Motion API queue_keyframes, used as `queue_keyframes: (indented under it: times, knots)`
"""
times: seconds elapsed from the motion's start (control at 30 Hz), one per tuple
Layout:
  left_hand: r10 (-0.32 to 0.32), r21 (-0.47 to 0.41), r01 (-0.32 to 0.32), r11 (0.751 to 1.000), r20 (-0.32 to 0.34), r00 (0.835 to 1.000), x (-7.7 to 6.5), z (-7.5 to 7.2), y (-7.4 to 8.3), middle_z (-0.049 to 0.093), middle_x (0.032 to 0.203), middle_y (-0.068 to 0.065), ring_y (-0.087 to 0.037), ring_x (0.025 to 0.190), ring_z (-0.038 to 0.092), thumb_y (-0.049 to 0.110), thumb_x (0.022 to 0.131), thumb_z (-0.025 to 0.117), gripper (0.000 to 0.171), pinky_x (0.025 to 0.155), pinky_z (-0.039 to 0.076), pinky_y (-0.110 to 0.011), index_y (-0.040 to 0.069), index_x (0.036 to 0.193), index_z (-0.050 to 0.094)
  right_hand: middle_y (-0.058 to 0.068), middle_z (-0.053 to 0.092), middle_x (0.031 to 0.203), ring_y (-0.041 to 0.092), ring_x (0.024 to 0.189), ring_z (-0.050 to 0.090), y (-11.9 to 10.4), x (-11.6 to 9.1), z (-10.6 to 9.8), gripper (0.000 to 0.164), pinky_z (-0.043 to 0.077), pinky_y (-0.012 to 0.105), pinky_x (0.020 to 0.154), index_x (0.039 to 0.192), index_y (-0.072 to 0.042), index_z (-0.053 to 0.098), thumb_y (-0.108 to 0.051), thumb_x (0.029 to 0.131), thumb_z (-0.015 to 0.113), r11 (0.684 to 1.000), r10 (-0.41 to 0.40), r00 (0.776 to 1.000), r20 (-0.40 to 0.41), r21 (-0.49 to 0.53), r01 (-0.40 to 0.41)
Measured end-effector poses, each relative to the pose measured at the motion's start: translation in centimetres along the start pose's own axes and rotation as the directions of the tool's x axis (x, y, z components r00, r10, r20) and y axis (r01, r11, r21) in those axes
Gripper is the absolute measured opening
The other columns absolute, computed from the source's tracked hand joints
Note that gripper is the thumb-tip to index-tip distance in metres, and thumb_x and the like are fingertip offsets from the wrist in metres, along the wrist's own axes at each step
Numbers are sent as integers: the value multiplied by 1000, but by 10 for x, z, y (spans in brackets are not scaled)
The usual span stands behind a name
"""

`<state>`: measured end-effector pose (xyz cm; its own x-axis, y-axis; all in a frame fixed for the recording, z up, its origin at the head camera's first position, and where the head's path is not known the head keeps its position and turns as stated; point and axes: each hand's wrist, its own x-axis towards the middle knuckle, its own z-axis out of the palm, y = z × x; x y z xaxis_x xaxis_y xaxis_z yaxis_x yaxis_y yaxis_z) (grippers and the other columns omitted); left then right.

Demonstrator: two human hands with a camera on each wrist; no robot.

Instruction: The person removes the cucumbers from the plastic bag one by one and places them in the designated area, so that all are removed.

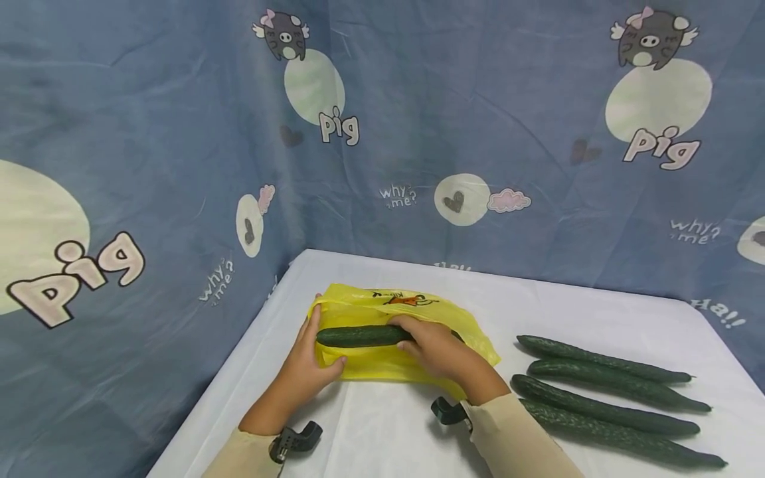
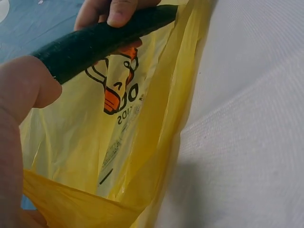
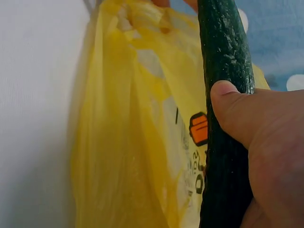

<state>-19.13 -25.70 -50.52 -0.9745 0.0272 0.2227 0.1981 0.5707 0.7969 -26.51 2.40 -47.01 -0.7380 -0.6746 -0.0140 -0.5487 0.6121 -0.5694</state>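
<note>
A yellow plastic bag (image 1: 382,367) with a printed cartoon lies on the white table, its mouth spread toward the left. My left hand (image 1: 311,355) holds the bag at that mouth, thumb on the near side and fingers at the far edge. My right hand (image 1: 439,348) grips a dark green cucumber (image 1: 358,336) across its middle, over the bag. One end of this cucumber points left, between the left thumb and fingers. In the left wrist view, the cucumber (image 2: 95,45) passes close by the left thumb (image 2: 45,83).
Several cucumbers lie side by side at the right of the table, among them one at the back (image 1: 603,358) and one at the front (image 1: 621,435). A blue printed cloth (image 1: 382,86) hangs behind and along the left of the white table (image 1: 370,431).
</note>
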Motion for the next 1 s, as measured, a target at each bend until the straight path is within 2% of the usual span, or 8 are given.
queue_keyframes:
  times: [0.23,0.37,0.5,0.7,0.83,0.9,0.97,1.0]
  knots:
    - [56,-12,-56,998,-14,998,1,1,-2,0,177,1,-34,162,9,11,85,82,121,122,23,-68,24,170,-3,1,56,153,26,138,55,-6,1,2,47,46,50,112,153,-24,51,-28,107,60,997,-72,997,-18,-3,72]
    - [87,-23,-88,996,-21,996,0,2,-2,1,177,0,-34,162,8,7,85,82,119,122,23,-68,20,170,-1,-1,61,142,22,128,58,-12,2,5,44,47,50,108,149,-27,55,-28,106,62,994,-105,994,-32,-20,104]
    - [104,-47,-104,993,-18,994,-2,3,-2,0,177,0,-33,162,6,5,86,82,119,122,23,-68,20,170,-1,0,61,138,21,127,56,-19,2,8,42,43,52,109,147,-27,57,-30,105,63,992,-124,992,-38,-18,123]
    - [113,30,-113,993,-12,994,-1,2,-1,0,178,-2,-33,162,10,8,88,81,117,124,23,-64,17,170,-3,-2,62,138,18,126,56,-31,-1,10,42,46,48,108,145,-26,59,-30,103,65,983,-182,982,-44,2,182]
    - [164,82,-162,983,-20,986,0,2,-2,3,177,-10,-34,160,19,11,89,82,117,125,27,-45,13,169,-3,-6,62,136,14,126,56,-38,-5,11,43,46,47,107,144,-28,60,-31,102,66,977,-211,976,-54,26,213]
    - [177,97,-173,980,-25,984,-1,2,-3,4,177,-12,-34,159,22,14,89,84,118,123,28,-41,13,169,-3,-7,61,135,12,125,55,-41,-8,11,44,45,47,107,144,-31,60,-32,101,67,977,-208,976,-57,40,211]
    - [167,103,-164,981,-24,986,-1,2,-5,3,177,-11,-33,159,22,19,88,86,121,124,30,-43,15,170,-3,-8,60,134,11,124,55,-44,-12,10,44,43,47,106,144,-34,60,-33,100,68,978,-200,978,-60,55,203]
    - [158,91,-155,984,-20,987,-1,2,-5,3,177,-10,-35,159,20,21,87,87,122,124,30,-49,15,170,-3,-9,60,133,11,123,55,-46,-14,10,44,43,48,106,143,-35,60,-33,100,68,978,-198,978,-64,59,202]
